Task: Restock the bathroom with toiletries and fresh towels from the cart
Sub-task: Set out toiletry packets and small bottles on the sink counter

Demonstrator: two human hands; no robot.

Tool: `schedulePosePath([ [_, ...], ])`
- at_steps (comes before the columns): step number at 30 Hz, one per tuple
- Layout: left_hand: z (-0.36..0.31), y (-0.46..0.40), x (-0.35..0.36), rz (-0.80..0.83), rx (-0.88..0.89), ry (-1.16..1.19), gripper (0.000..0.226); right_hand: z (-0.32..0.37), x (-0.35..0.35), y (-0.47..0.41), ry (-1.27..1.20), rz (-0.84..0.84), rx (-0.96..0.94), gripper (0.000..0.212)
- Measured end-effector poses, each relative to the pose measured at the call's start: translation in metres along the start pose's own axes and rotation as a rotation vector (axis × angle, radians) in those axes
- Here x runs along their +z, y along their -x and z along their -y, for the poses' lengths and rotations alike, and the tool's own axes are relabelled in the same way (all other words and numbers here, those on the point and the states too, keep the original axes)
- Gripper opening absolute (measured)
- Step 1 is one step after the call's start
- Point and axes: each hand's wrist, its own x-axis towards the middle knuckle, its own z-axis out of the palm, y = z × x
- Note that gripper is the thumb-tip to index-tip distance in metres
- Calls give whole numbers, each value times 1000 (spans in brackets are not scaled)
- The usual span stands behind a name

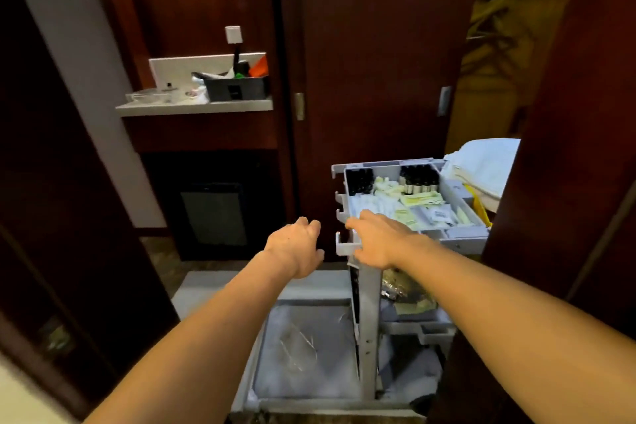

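Observation:
A grey housekeeping cart (366, 286) stands in the doorway, right of centre. Its top tray (461, 236) holds small dark bottles (418, 177), white packets and yellow sachets (423, 198). Folded white towels (481, 165) lie on the cart's far right side. My right hand (377, 239) rests over the near left corner of the tray, fingers spread, with nothing visibly held. My left hand (296, 246) hovers in the air left of the cart, fingers loosely curled and empty.
A white counter shelf (192, 106) at the left back carries a dark caddy (237, 86) with cleaning items and a glass dish. Below it sits a dark minibar cabinet (213, 213). Dark wood doors flank both sides. The cart's lower grey platform (303, 348) lies below my arms.

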Motion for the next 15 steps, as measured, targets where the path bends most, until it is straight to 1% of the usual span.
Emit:
schedulePosePath([
  [7,3,-98,-1,-20,167,-32,45,-43,-5,-56,7,-37,182,54],
  [12,1,-152,14,16,230,-19,46,-70,7,-83,-14,15,252,55],
  [15,-3,-186,21,33,253,22,47,-91,8,-105,-5,4,278,51],
])
